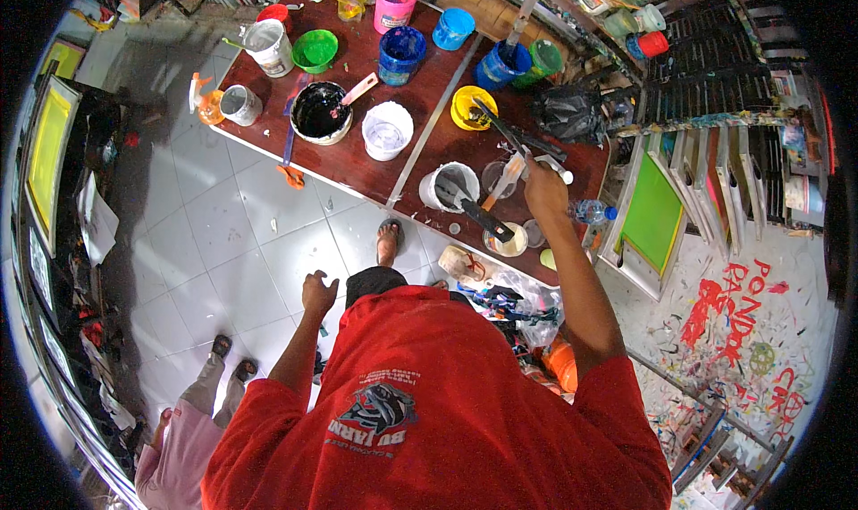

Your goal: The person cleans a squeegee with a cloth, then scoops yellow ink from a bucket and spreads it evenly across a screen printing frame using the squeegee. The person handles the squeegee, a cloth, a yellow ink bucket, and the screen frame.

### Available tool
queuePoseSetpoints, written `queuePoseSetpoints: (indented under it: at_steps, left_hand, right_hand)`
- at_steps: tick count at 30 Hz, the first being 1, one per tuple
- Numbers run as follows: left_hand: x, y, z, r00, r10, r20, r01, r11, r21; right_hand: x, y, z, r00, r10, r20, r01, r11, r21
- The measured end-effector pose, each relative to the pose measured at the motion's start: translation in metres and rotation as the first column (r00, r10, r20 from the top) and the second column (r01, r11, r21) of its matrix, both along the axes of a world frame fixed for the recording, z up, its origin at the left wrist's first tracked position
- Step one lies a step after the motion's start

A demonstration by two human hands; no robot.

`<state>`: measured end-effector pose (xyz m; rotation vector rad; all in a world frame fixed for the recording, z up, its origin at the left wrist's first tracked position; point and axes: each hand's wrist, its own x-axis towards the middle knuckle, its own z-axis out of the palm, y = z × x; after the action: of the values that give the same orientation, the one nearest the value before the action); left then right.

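My right hand point(543, 190) reaches over the brown table point(357, 166) and grips a pale-bladed spatula point(511, 172) above a clear cup point(494, 179). Just left of it stands a white bucket point(449, 186) with a black-handled tool leaning out toward a small cup of cream paint point(506, 240). My left hand point(317, 293) hangs over the tiled floor in front of the table, holding nothing, fingers loosely bent and apart. A yellow tub point(472, 108) with a dark tool sits beyond my right hand.
The table carries a black paint bucket point(320, 112), a white tub point(387, 130), and blue, green and pink tubs. A black bag point(567, 112) and a water bottle point(593, 211) lie right. A green screen frame point(652, 213) leans beside. Another person in pink point(179, 447) stands lower left.
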<state>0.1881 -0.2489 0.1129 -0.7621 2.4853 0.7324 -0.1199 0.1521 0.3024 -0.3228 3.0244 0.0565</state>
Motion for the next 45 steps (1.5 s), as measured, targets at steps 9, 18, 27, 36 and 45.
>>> queuePoseSetpoints:
  at_steps: [9,18,27,36,45]
  left_hand:
    - [0.003,-0.002,-0.003,1.0,-0.005,-0.005,0.005,1.0,-0.024]
    - [0.003,0.0,-0.005,1.0,0.006,-0.01,-0.006,1.0,-0.016]
    - [-0.001,0.003,-0.003,0.999,0.013,0.036,-0.012,1.0,-0.004]
    - [0.001,0.0,-0.004,1.0,0.009,0.014,-0.009,1.0,-0.015]
    - [0.002,-0.002,-0.001,0.998,0.006,0.061,-0.004,1.0,-0.031]
  right_hand:
    - [-0.006,0.0,-0.005,0.998,0.052,0.029,-0.055,0.989,0.134]
    - [-0.009,-0.002,0.037,0.982,-0.061,0.176,0.047,0.996,0.081]
    - [-0.005,0.008,0.044,0.985,-0.062,0.159,0.08,0.99,-0.113]
    - [-0.005,0.012,0.03,0.991,-0.042,0.125,0.064,0.981,-0.182]
    - [0.001,-0.002,0.043,0.991,-0.064,0.117,0.09,0.97,-0.228]
